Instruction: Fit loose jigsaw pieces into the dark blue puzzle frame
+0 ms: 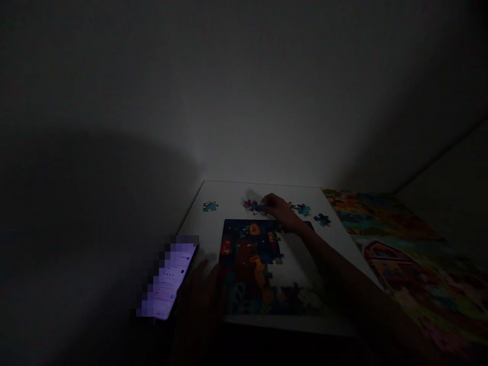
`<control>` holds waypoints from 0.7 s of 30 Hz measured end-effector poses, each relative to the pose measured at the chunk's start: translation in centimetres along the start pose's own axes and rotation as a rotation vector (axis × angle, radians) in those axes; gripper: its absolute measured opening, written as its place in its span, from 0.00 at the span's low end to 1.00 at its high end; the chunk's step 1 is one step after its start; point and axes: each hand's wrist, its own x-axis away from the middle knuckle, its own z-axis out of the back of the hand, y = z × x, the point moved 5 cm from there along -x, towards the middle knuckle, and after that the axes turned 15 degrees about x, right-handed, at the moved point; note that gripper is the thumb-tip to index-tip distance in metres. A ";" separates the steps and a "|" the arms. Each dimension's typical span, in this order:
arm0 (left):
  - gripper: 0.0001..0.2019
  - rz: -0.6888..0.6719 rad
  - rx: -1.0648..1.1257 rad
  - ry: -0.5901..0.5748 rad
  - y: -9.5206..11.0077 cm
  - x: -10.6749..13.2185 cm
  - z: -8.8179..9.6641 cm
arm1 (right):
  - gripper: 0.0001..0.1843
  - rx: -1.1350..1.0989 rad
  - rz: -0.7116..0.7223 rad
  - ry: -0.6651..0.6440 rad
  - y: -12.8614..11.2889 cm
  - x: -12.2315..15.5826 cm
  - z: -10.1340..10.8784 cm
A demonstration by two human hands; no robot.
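Although the room is very dark, a jigsaw puzzle (247, 259) shows up on the white tabletop (232, 195). Most of it is put together. The left side and the bottom are full of dark blue, red and orange pieces, and a round yellow moon (254, 230) sits near the top. A white gap (295, 267) is left on the right side, and its edge goes in and out in the shape of the pieces. The right arm (343, 274) lies over that side and hides a bit of it. The right hand (276, 208) reaches past the top of the puzzle to a small bunch of loose pieces (253, 206). Its fingers (266, 202) are close together and right at the bunch, but the light is too low to tell if they hold a piece. One more loose piece (210, 206) lies alone on the left, and two others (303, 209) lie on the right. The left hand (202, 287) is a dark blur near the lower left edge of the puzzle, and it cannot be told if it is open or shut. A glowing phone (168, 279) lies to the left, and a bright picture of a red barn (385, 264) lies to the right.
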 end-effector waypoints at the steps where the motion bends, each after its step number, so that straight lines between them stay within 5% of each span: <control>1: 0.17 -0.036 0.022 -0.020 0.5 0.1 -0.5 | 0.12 -0.043 0.008 -0.056 0.3 1.8 0.3; 8: 0.15 -0.128 0.076 -0.018 0.7 -0.3 -0.7 | 0.16 -0.119 0.002 -0.380 0.9 10.7 0.9; 15: 0.15 -0.033 0.123 -0.046 1.6 -0.7 -0.2 | 0.14 -0.224 0.062 -0.592 -0.7 12.3 -0.8; 21: 0.15 -0.008 0.121 -0.069 1.7 -0.9 0.0 | 0.10 -0.258 0.027 -0.621 -1.0 12.9 -1.3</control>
